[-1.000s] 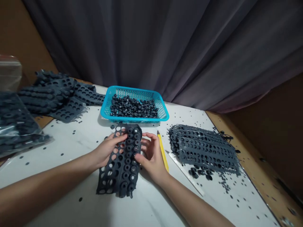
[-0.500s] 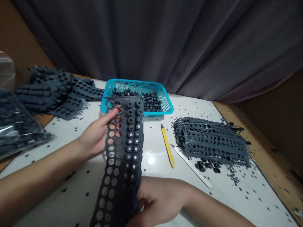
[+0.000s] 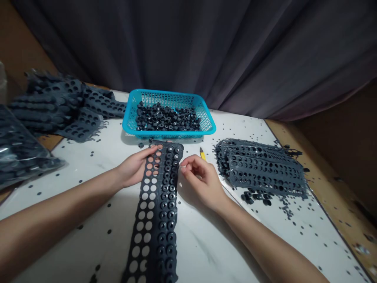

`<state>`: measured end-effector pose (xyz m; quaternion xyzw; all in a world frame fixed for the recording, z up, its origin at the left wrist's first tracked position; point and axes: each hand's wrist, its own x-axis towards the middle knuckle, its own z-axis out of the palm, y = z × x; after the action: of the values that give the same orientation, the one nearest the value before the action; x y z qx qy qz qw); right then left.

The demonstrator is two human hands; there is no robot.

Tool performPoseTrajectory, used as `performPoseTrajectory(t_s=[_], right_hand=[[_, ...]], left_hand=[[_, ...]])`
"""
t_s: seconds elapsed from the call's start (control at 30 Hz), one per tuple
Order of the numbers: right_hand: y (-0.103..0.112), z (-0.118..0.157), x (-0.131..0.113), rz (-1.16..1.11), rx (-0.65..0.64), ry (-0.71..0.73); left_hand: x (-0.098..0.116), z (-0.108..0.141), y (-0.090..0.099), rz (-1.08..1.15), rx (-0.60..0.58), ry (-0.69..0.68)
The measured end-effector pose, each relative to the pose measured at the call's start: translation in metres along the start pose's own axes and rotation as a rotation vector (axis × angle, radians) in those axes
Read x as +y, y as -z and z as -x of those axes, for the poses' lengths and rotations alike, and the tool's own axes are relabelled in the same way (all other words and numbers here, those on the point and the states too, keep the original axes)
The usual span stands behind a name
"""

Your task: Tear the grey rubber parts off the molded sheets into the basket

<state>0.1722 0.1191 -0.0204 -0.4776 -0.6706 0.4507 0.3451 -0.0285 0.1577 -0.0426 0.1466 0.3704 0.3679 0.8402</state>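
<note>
A long dark rubber strip [image 3: 161, 196] runs from the middle of the view to the bottom edge. Its left two columns are holes; ring-shaped parts fill the right two. My left hand [image 3: 134, 167] grips the strip's upper left edge, thumb on top and fingers beneath. My right hand [image 3: 203, 179] is beside the upper right edge with thumb and forefinger pinched; whether anything sits between them is too small to tell. Behind the strip stands a blue basket [image 3: 169, 133] of small black parts [image 3: 167, 118]. One loose part [image 3: 141, 145] lies in front of it.
Stacked punched strips [image 3: 265, 167] lie at the right, with loose black pieces [image 3: 256, 195] in front. A yellow pen-shaped tool [image 3: 202, 154] is partly behind my right hand. More strips [image 3: 53, 104] and a clear bag [image 3: 23, 151] are at the left. Black specks dot the white table [image 3: 97, 204].
My right hand has moved up from the strip's lower part to beside its upper right edge. The strip's top is lower, in front of the basket, and the strip lies flatter.
</note>
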Motion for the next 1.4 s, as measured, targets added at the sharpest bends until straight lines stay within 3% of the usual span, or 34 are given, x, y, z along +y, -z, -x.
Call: performPoseTrajectory(t_s=[0.07, 0.3, 0.47, 0.7, 0.83, 1.0, 1.17, 1.27, 1.4], right_hand=[[-0.011, 0.001, 0.015, 0.093, 0.059, 0.073], [-0.016, 0.005, 0.034, 0.591, -0.169, 0.323], [-0.016, 0.004, 0.034, 0.637, -0.153, 0.343], [-0.016, 0.003, 0.035, 0.702, -0.159, 0.327], [-0.017, 0.006, 0.036, 0.567, -0.104, 0.367], [-0.02, 0.005, 0.03, 0.165, 0.226, 0.164], [-0.021, -0.002, 0.024, 0.016, 0.083, 0.09], [-0.02, -0.002, 0.028, -0.072, 0.085, 0.032], [-0.02, -0.001, 0.036, -0.193, 0.089, -0.057]], left_hand=[[-0.001, 0.0, 0.0, 0.004, 0.052, -0.023], [-0.004, -0.001, 0.0, -0.032, 0.07, -0.08], [-0.007, -0.001, 0.0, -0.094, 0.047, -0.1], [-0.008, -0.002, 0.001, -0.15, 0.115, -0.096], [-0.009, -0.002, 0.003, -0.196, 0.065, -0.123], [-0.013, 0.002, 0.01, -0.414, -0.059, -0.223], [-0.017, 0.003, 0.012, -0.644, 0.041, -0.274], [-0.018, 0.002, 0.008, -0.77, 0.133, -0.307], [-0.017, 0.002, 0.003, -0.922, 0.13, -0.359]])
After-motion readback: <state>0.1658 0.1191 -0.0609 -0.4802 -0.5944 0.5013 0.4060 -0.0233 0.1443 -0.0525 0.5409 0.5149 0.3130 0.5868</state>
